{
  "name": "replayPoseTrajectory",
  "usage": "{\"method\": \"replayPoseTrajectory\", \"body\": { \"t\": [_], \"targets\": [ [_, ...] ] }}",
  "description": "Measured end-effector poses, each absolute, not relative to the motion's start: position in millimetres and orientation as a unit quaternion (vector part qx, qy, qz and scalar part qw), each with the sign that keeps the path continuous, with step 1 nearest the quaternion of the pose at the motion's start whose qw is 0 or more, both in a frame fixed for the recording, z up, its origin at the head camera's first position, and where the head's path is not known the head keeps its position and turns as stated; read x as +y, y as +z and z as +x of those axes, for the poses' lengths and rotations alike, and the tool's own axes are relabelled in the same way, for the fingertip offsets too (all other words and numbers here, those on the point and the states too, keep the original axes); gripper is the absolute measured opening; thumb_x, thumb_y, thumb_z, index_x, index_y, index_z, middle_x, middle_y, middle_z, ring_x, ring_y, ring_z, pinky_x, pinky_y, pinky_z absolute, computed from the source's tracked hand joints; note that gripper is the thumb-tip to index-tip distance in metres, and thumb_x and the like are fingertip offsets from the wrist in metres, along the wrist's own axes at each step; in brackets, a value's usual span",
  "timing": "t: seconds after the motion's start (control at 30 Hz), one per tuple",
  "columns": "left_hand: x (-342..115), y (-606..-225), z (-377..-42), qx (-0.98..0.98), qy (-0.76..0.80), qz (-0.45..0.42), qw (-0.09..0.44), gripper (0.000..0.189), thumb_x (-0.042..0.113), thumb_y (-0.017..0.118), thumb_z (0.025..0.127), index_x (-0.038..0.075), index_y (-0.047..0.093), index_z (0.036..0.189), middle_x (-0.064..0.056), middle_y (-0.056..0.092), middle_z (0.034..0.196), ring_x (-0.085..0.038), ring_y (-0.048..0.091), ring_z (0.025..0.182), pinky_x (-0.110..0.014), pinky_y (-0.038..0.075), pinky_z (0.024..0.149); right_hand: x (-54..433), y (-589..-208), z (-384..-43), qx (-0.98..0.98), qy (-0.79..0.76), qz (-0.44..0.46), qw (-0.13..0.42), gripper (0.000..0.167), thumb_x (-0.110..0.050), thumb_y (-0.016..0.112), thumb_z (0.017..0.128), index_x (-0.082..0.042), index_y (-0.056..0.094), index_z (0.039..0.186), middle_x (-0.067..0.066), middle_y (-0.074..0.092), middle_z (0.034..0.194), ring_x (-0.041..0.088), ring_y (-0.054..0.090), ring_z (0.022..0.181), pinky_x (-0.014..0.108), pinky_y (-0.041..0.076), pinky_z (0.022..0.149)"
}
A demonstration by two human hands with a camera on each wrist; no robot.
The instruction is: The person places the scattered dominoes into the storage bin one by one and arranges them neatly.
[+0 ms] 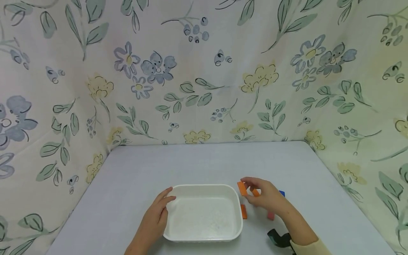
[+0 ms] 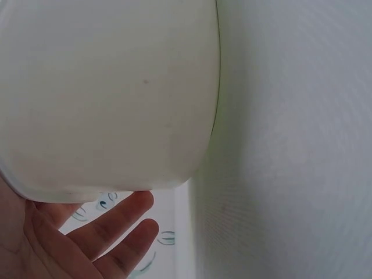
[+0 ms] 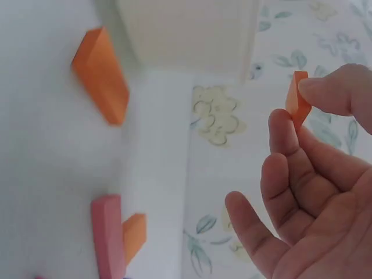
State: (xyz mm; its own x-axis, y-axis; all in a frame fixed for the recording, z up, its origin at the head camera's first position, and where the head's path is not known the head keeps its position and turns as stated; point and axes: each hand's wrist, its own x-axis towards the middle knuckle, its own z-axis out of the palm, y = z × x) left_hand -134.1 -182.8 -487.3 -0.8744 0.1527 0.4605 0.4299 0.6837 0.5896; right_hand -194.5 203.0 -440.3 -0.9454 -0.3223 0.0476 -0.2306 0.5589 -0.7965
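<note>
A white rectangular tray (image 1: pixel 204 216) stands on the table with nothing in it. My left hand (image 1: pixel 156 216) rests at its left side, fingers extended over the rim; in the left wrist view two fingers (image 2: pixel 116 224) lie spread beside the tray's outer wall. Just past the tray's far right corner, my right hand (image 1: pixel 266 194) pinches an orange block (image 1: pixel 242 188) between thumb and fingertips, raised off the table in the right wrist view (image 3: pixel 298 100). The other fingers of that hand are loosely spread.
One orange block (image 1: pixel 243 211) lies against the tray's right side. Another orange block (image 1: pixel 256 192), a pinkish-red block (image 1: pixel 271 215) and a partly hidden blue block (image 1: pixel 282 193) lie around the right hand. A black curved object (image 1: pixel 278 238) is by the right wrist. Floral cloth (image 1: pixel 197 106) hangs around the table.
</note>
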Motion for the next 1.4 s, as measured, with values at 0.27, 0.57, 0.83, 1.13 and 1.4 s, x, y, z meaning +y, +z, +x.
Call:
{"method": "replayPoseTrajectory", "body": {
  "t": [0.27,0.57,0.83,1.13,1.4],
  "targets": [
    [-184,-488,-134,-0.901,-0.348,-0.167,0.197,0.044,-0.015,0.046,0.091,0.002,0.064,0.127,-0.003,0.048,0.150,-0.027,0.051,0.132,-0.028,0.051,0.098,187,-433,-188,0.855,-0.466,-0.216,0.068,0.042,-0.028,0.084,0.083,-0.017,0.069,0.120,-0.001,0.066,0.101,0.033,0.057,0.093,0.036,0.056,0.080],
    [-185,-490,-134,-0.909,-0.362,-0.140,0.154,0.059,-0.013,0.044,0.096,0.006,0.039,0.151,-0.011,0.043,0.153,-0.030,0.041,0.140,-0.037,0.035,0.112,152,-428,-182,0.864,-0.438,-0.234,0.086,0.038,-0.034,0.087,0.078,-0.018,0.074,0.110,0.001,0.064,0.087,0.017,0.052,0.073,0.019,0.042,0.056],
    [-186,-487,-132,-0.907,-0.380,-0.126,0.131,0.054,-0.008,0.042,0.100,-0.001,0.034,0.152,-0.021,0.039,0.153,-0.038,0.037,0.141,-0.052,0.032,0.111,119,-427,-183,0.868,-0.425,-0.242,0.089,0.041,-0.029,0.087,0.078,-0.015,0.075,0.114,-0.013,0.064,0.080,0.013,0.054,0.073,0.020,0.046,0.056],
    [-187,-492,-133,-0.897,-0.390,-0.144,0.151,0.049,-0.009,0.044,0.098,-0.005,0.044,0.147,-0.020,0.049,0.146,-0.038,0.046,0.134,-0.056,0.039,0.107,86,-429,-184,0.866,-0.424,-0.242,0.110,0.043,-0.026,0.088,0.078,-0.011,0.074,0.115,-0.012,0.064,0.077,0.012,0.054,0.071,0.020,0.046,0.056],
    [-188,-491,-134,-0.903,-0.379,-0.132,0.154,0.049,-0.008,0.046,0.097,-0.005,0.046,0.146,-0.015,0.050,0.145,-0.034,0.048,0.134,-0.054,0.040,0.107,67,-423,-184,0.866,-0.410,-0.257,0.124,0.041,-0.024,0.089,0.076,-0.009,0.074,0.111,-0.013,0.064,0.075,0.007,0.054,0.066,0.020,0.047,0.056]
  ]
}}
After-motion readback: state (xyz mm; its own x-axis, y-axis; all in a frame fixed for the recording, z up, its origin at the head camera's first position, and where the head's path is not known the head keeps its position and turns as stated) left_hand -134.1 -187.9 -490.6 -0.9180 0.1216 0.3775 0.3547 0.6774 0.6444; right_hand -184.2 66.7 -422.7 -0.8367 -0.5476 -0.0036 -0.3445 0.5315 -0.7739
